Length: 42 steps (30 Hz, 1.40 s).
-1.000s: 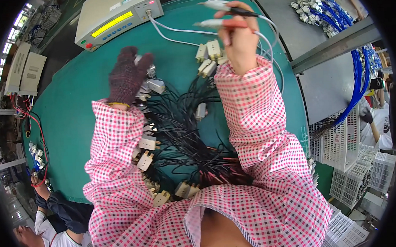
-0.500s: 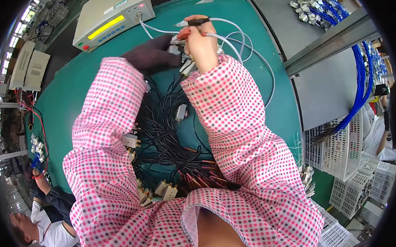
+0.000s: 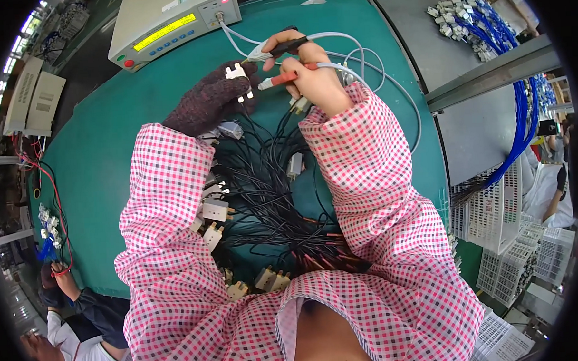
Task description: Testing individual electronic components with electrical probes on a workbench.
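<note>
My left hand wears a dark knitted glove and holds a white plug up over the green table. My bare right hand grips two test probes, one black-handled above and one red-handled below, their tips close to the plug. White leads run from the probes to a beige tester box at the far edge. Between my forearms lies a heap of black cords with white plugs.
A grey shelf with blue-wired connectors stands at the right, white mesh baskets below it. Beige boxes and red wires sit at the left. Another person crouches at lower left.
My gloved left hand rose from the cord heap with a plug and met my right hand. The right hand drew the probes back toward me and left, to the plug.
</note>
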Available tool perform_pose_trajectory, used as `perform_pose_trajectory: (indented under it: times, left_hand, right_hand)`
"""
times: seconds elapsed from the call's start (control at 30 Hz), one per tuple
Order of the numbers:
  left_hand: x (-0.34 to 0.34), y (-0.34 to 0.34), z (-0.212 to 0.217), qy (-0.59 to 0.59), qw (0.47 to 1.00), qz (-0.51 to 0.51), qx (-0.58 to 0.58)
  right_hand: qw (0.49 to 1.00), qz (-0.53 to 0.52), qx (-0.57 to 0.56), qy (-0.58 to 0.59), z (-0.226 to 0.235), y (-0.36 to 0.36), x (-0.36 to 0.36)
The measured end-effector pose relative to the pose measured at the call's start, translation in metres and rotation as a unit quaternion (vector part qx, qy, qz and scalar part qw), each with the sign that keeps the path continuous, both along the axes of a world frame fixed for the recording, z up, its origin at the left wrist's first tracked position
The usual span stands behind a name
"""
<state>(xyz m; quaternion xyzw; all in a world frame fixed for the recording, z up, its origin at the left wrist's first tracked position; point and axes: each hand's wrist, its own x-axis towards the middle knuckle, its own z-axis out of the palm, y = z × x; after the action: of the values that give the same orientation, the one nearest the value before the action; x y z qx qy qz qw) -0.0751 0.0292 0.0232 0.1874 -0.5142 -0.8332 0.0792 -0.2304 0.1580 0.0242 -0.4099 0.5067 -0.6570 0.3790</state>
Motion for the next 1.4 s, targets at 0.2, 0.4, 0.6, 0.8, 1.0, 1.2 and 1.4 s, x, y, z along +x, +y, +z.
perform_pose_trajectory:
  times: [0.2,0.4,0.6,0.8,1.0,1.2,1.4]
  left_hand:
    - [-0.032,0.006,-0.020,0.218,0.937,0.101,0.255]
    - [-0.072,0.013,-0.036,0.405,0.761,0.184,0.473]
    - [-0.111,0.018,-0.049,0.543,0.497,0.247,0.630]
    - [-0.159,0.029,-0.065,0.612,0.167,0.277,0.722]
    - [-0.152,-0.063,-0.157,0.567,0.190,0.165,0.785]
    - [-0.174,0.044,-0.046,0.652,0.055,0.369,0.660]
    - [-0.149,0.073,-0.011,0.639,0.083,0.284,0.710]
  right_hand:
    - [0.999,0.014,0.014,0.030,0.000,-0.005,0.013]
    - [0.999,0.003,0.029,0.034,0.001,-0.004,0.013]
    - [1.000,0.011,0.005,0.029,0.000,-0.005,0.012]
    - [0.999,0.005,0.026,0.025,0.000,0.000,0.009]
    - [0.999,0.032,0.005,0.020,0.007,-0.010,0.022]
    - [1.000,0.011,0.025,0.013,-0.001,0.000,0.007]
    - [0.999,0.004,0.029,0.036,0.002,-0.004,0.013]
